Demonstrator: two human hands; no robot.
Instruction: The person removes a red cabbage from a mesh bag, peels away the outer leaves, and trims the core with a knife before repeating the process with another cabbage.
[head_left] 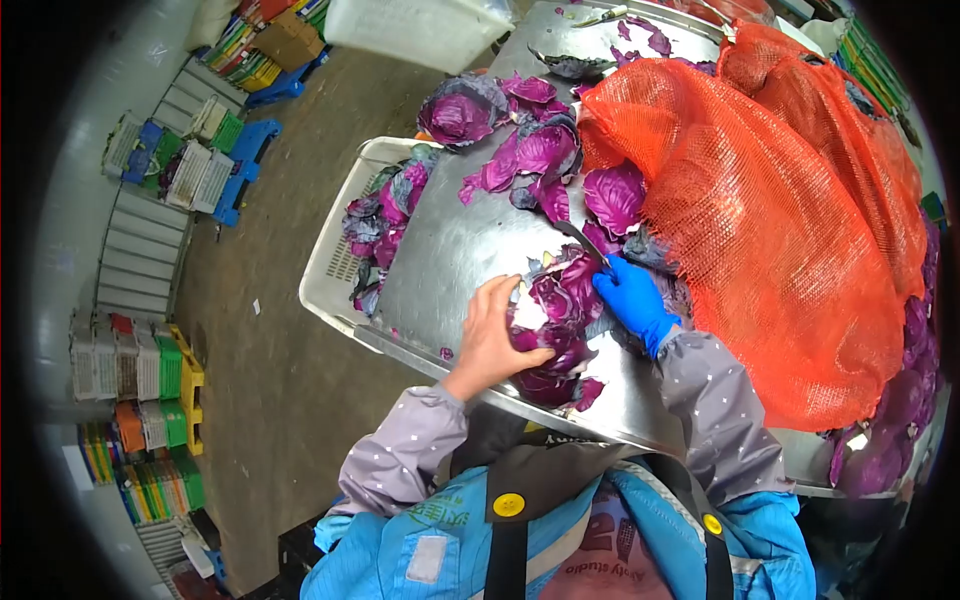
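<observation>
My bare left hand [492, 340] is wrapped round the left side of a red cabbage [560, 302] on the metal table [430, 245]. Its pale cut stem side shows near my fingers, and loose outer leaves hang about it. In a blue glove, my right hand [636, 302] grips a knife [580, 238], whose dark blade points up and left just above the cabbage. The knife's handle is hidden in the glove. Purple leaves [614, 198] lie just beyond the blade.
A white basket [322, 262] of cabbage leaves stands against the table's left edge. Orange mesh sacks [760, 220] cover the right side. Another red cabbage [462, 110] sits at the far left corner. Stacked crates [130, 360] line the wall at left.
</observation>
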